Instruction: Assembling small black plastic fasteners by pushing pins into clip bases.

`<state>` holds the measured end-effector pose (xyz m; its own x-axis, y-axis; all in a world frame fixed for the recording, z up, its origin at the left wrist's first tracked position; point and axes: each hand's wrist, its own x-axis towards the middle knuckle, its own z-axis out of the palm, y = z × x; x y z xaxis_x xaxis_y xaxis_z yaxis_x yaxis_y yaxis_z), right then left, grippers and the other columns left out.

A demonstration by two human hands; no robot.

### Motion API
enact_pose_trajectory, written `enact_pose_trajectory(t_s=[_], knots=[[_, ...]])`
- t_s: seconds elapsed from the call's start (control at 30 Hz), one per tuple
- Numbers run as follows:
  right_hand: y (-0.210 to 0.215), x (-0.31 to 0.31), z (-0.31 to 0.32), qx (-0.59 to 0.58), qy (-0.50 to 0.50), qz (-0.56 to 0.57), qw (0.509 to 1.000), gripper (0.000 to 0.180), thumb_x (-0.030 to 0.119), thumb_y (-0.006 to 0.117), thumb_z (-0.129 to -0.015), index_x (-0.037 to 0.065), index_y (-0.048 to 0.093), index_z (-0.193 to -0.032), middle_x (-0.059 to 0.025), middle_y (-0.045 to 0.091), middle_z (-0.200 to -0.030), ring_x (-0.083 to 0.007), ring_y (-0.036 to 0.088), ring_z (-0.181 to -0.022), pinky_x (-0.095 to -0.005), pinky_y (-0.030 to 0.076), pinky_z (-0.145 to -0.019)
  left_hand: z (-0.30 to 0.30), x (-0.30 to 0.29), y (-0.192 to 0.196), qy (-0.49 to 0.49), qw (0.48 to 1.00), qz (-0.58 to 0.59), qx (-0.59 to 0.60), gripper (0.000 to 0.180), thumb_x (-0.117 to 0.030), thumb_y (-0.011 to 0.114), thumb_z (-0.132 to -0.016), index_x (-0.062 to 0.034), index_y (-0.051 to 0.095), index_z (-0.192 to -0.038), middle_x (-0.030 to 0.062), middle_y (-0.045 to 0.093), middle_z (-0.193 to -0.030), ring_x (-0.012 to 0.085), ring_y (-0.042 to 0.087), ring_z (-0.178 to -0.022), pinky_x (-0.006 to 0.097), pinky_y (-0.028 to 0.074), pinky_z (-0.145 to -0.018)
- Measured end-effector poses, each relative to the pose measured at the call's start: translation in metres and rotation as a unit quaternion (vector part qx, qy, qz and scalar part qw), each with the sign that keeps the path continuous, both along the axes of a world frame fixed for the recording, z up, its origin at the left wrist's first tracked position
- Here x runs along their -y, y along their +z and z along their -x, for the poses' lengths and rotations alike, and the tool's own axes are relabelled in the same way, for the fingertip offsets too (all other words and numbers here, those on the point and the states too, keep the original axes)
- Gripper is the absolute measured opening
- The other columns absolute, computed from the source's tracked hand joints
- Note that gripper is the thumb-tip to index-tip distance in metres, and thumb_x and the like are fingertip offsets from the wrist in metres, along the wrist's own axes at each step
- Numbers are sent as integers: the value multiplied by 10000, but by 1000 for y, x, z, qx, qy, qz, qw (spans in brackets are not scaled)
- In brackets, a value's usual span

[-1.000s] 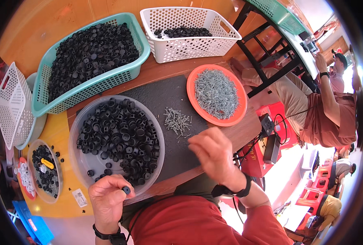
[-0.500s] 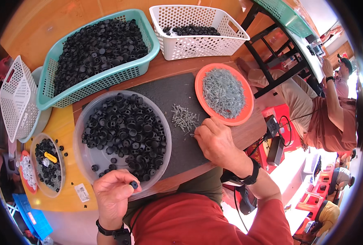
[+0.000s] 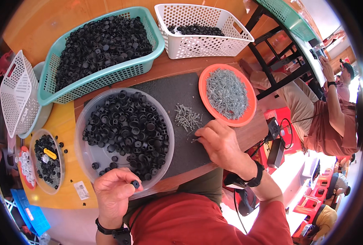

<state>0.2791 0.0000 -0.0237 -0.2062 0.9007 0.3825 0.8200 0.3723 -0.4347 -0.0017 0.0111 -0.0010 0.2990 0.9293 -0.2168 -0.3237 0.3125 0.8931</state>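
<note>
The left hand (image 3: 114, 192) pinches a black cap (image 3: 136, 184) by the near rim of a clear round tub (image 3: 98, 153), partly filled with similar caps (image 3: 126, 126); the right hand (image 3: 219, 142) pinches a screw (image 3: 194, 140) near a loose screw pile (image 3: 187, 117). An orange plate (image 3: 203, 97) holds heaped screws (image 3: 226, 93), a teal basket (image 3: 104, 79) brims with black parts (image 3: 104, 51), and the white basket (image 3: 208, 46) beside it holds a shallow layer

Pinched black piece (image 3: 136, 184) partly hidden

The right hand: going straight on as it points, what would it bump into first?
The right hand would probably meet the small loose pile of screws on the black mat, though its height is unclear.
</note>
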Motion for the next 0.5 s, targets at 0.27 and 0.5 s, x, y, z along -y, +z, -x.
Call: enact_pose_trajectory(t_s=[0.27, 0.5], knots=[[-2, 1, 2, 28, 15, 1, 1000, 199, -16, 688, -637, 45, 629, -817, -80, 510, -780, -251, 506, -710, -348, 433, -594, 2, -3, -2, -18, 999, 0, 42, 167, -41, 653, -686, 75, 617, -800, 126, 599, -723, 179, 579, -637, 265, 469, -615], [-6, -10, 4, 80, 76, 3, 994, 141, -19, 605, -633, 7, 565, -766, -99, 458, -760, -262, 461, -702, -356, 422, -591, 1, -3, 2, -10, 1000, -2, 26, 159, -29, 641, -685, 76, 616, -802, 126, 595, -726, 172, 569, -626, 260, 461, -616]])
